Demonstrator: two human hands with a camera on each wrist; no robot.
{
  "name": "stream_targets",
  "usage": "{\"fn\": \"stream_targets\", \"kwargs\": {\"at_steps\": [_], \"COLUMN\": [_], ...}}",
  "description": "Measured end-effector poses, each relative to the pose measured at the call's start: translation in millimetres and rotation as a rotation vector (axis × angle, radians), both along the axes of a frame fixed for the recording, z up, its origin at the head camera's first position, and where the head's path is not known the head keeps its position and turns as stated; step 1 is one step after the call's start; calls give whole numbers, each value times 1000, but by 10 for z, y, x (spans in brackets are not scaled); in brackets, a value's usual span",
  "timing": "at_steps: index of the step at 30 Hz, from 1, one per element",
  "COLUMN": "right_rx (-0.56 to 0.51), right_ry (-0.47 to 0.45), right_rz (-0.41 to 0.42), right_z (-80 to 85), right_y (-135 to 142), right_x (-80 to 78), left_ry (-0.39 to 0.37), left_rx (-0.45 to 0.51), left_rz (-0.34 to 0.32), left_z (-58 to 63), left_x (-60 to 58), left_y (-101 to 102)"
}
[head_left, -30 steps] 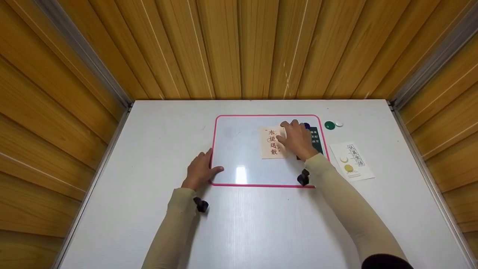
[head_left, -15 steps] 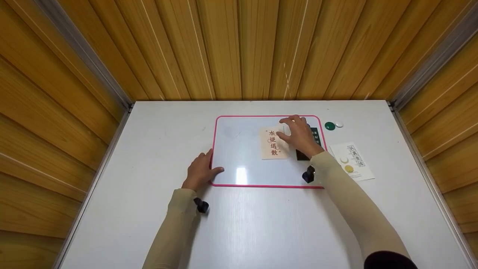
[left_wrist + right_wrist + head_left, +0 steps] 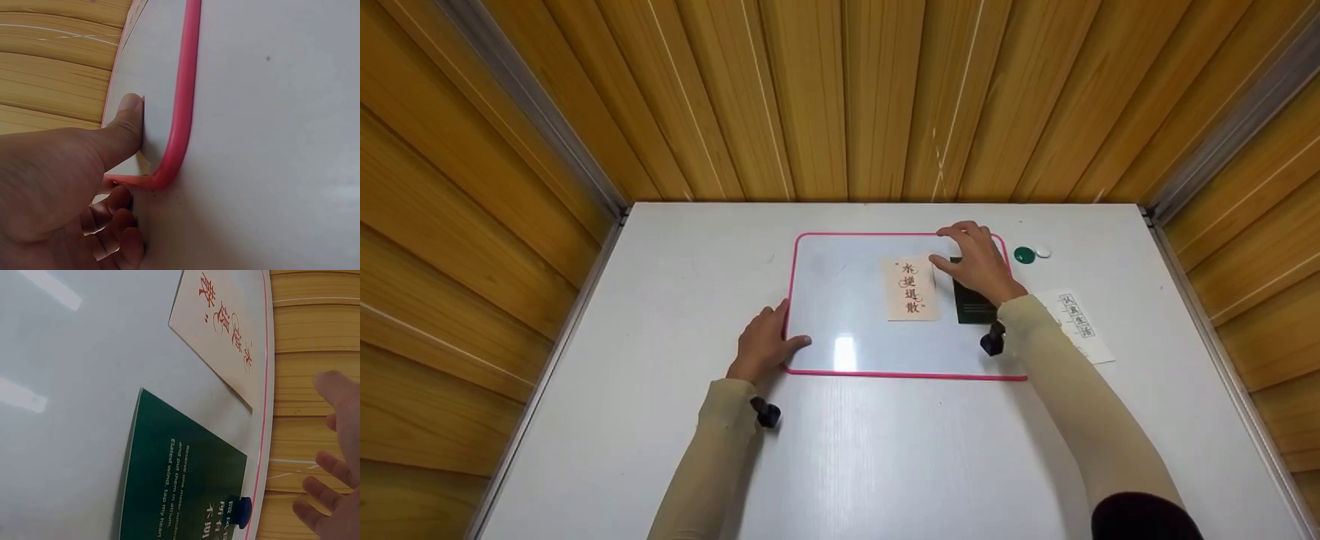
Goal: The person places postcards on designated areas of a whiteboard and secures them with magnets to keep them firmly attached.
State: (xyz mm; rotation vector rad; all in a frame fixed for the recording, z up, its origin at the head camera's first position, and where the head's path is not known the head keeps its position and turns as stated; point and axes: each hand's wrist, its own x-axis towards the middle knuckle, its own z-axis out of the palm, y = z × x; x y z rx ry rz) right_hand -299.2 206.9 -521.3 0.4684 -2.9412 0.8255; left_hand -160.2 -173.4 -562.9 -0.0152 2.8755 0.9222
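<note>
A whiteboard (image 3: 840, 300) with a pink rim lies on the table. My left hand (image 3: 766, 345) grips its near left corner; in the left wrist view the thumb (image 3: 128, 115) rests on the board's face and the fingers curl at the edge. Over the upper right of the board is my right hand (image 3: 979, 262), fingers spread and holding nothing. A cream card (image 3: 913, 289) with red Chinese characters lies on the board left of it. Partly covered by that hand is a dark green card (image 3: 973, 306). The right wrist view shows a blue round magnet (image 3: 242, 512) on the green card.
Right of the board, a green round magnet (image 3: 1024, 255) and a white round magnet (image 3: 1042, 252) lie on the table. A white card (image 3: 1084, 326) with Chinese characters is nearer, partly behind the right sleeve. Wood-look panels (image 3: 877, 97) enclose the table's back and sides.
My right hand has moved right and slightly away from me, off the cream card, uncovering it and the left part of the green card. The left hand has stayed at the corner.
</note>
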Motion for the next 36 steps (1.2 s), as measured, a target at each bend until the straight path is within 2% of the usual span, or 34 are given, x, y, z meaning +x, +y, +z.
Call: {"fn": "stream_targets", "kwargs": {"at_steps": [8,19,31,36], "right_rx": [-13,17,42,42], "right_ry": [-15,-14,-51,-76], "right_rz": [-47,-82,-155,-176], "right_z": [-28,-38,-42,-73], "right_y": [151,357,607,762], "right_x": [-121,-231,-273,-271], "left_ry": [1,-16,-19,-9], "left_rx": [-25,-8,8,-13], "left_rz": [-3,23,17,1], "left_z": [-15,1,-27,-37], "left_x": [-6,0,-14,-27], "left_y": [-13,11,-8,-17]}}
